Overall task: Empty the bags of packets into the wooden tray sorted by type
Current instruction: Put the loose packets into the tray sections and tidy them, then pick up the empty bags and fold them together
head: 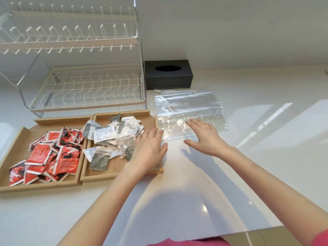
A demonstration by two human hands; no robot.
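Observation:
A wooden tray (117, 176) with two compartments lies on the white counter at the left. Its left compartment holds a heap of red packets (51, 155); its right compartment holds a heap of white and grey packets (113, 137). Clear empty plastic bags (188, 107) lie flat to the right of the tray. My left hand (149, 150) hovers with straight fingers over the tray's right edge, holding nothing. My right hand (205, 135) is spread flat at the near edge of the bags, holding nothing.
A white wire dish rack (88, 86) stands behind the tray. A black tissue box (168, 75) sits against the wall behind the bags. The white counter (177, 201) stretches toward me and to the right.

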